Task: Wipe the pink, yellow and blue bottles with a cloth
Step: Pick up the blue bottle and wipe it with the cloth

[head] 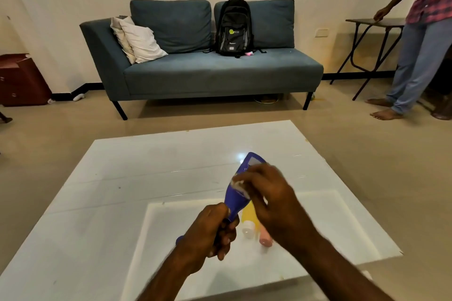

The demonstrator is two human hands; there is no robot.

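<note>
Head view, left hand gripping blue bottle, right hand pinching cloth, hiding pink bottle

Three bottles show: one blue bottle, one yellow bottle and one pink bottle. There is one cloth, two hands, one white bench. Farther back: one sofa, two pillows, one backpack.
</note>
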